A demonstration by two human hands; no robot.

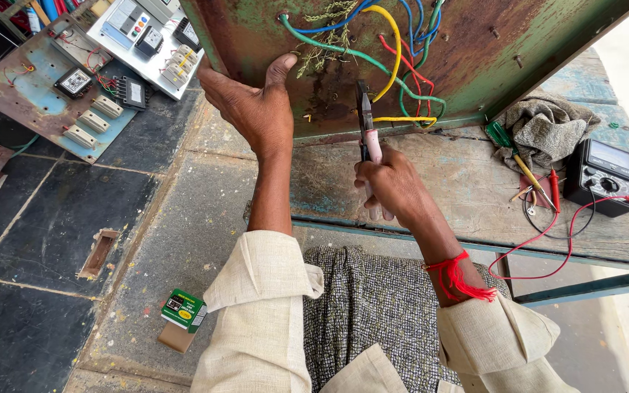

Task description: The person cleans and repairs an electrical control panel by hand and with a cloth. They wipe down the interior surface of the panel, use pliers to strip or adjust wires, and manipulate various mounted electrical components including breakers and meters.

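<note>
- The left hand (252, 109) is laid flat against the edge of a rusty green metal panel (475, 44) that stands tilted on the bench (460, 196); its fingers are spread and released, with the thumb up on the panel's face, steadying it rather than gripping.
- The right hand (391, 182) is clenched around the pink handles of a pair of pliers (367, 131), held upright with the dark nose pointing up at the panel.
- The pliers' nose sits among the wires (394, 65) on the panel's face: green, yellow, red and blue ones looping out of holes, with a yellow one running just beside the tip. Whether the nose has hold of a wire, I cannot tell.
- A red thread (456, 276) is tied round the right wrist.
- Further right on the bench lie a grey rag (547, 127), a screwdriver with a green and yellow handle (515, 156) and a black multimeter (604, 177) with red and black leads trailing over the bench edge.
- On the floor to the left lies an old board fitted with meters and breakers (74, 94), and nearer the person's knee, a small green box (183, 311).
</note>
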